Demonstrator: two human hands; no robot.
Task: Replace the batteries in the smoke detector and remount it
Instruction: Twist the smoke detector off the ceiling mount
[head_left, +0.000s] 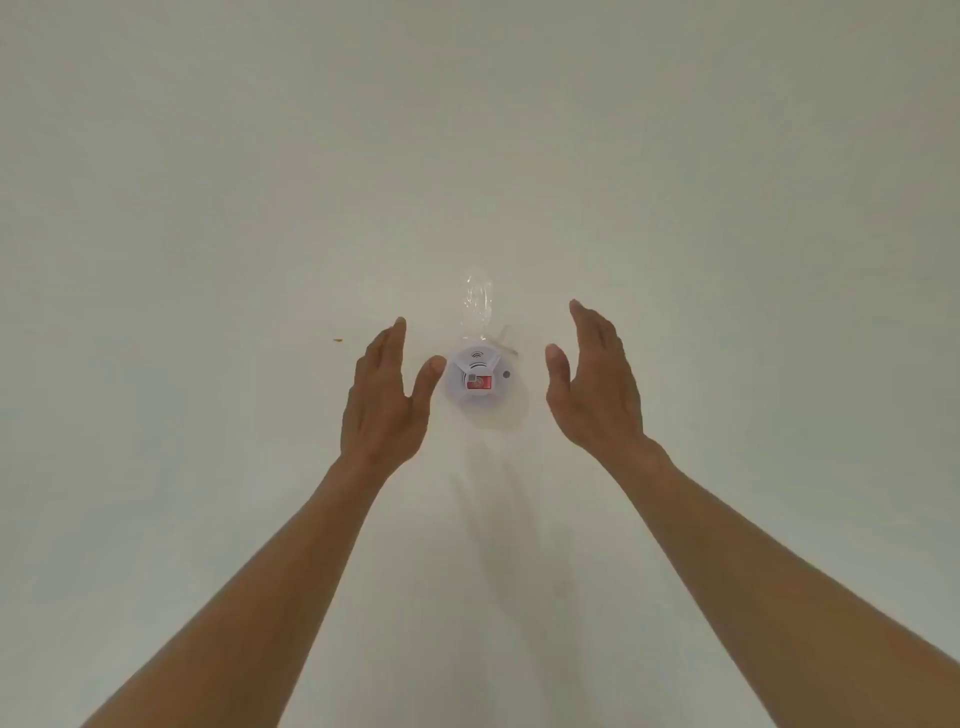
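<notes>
Smoke detector (477, 382): mounted on the pale ceiling (727, 182), dead centre between the two raised hands; round white body, red label on its face, small dark dot at 3 o'clock on the rim
Tape (478, 301): clear strip running from the unit toward 12 o'clock, crinkled against the ceiling; a second scrap at 1 o'clock
Left hand (384, 400): at 9 o'clock of the unit, palm turned inward, grip released, fingers straight; thumb tip just at the casing's edge, contact impossible to call from here
Right hand (597, 384): at 3 o'clock, also spread and empty, clear of the casing with ceiling showing in the gap
Mark (337, 340): small orange fleck on the ceiling out at 9 o'clock, beyond the left fingers
Step in hand: looks like the reach to take hold of the unit; whether for taking down or a last check after remounting, cannot tell; no batteries in sight
Next move calls for: both palms closing on the rim from 9 and 3; firm even squeeze; probably a twist to free it from its base; tape likely to resist, so a peel first; steady support underneath against a drop
</notes>
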